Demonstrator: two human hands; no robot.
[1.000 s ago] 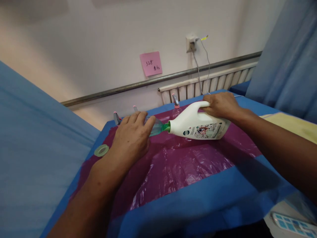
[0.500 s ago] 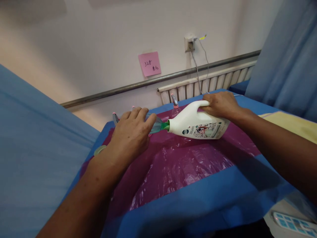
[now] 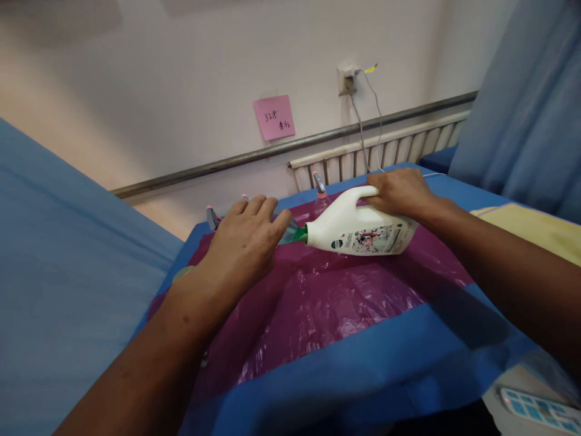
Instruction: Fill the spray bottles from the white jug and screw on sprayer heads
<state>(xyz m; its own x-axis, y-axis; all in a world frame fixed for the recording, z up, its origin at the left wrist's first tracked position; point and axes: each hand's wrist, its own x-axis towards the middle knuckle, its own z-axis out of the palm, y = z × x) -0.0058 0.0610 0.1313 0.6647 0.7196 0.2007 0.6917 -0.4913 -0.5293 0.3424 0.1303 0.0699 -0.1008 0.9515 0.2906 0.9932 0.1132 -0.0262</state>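
My right hand [image 3: 399,191] is closed round the handle of a white laundry detergent jug [image 3: 333,227], which lies tilted on its side with its mouth to the left. My left hand [image 3: 247,233] is wrapped round a clear bottle [image 3: 288,233], mostly hidden behind the fingers. The bottle's neck meets the jug's mouth, and green shows at the join; I cannot tell whether it is liquid or a part. Behind the jug stands a clear bottle with a grey and pink spray head [image 3: 320,184]. Another spray head [image 3: 212,218] shows beyond my left hand.
Shiny purple plastic sheeting [image 3: 313,309] covers part of a blue surface [image 3: 363,351]. A round translucent thing [image 3: 182,274] is partly behind my left wrist. Yellow cloth [image 3: 531,233] lies right, a power strip [image 3: 540,409] below. Blue curtains [image 3: 59,272] hang at both sides.
The jug and my right hand have shifted slightly left. My left hand keeps its hold on the bottle, its fingers a little moved.
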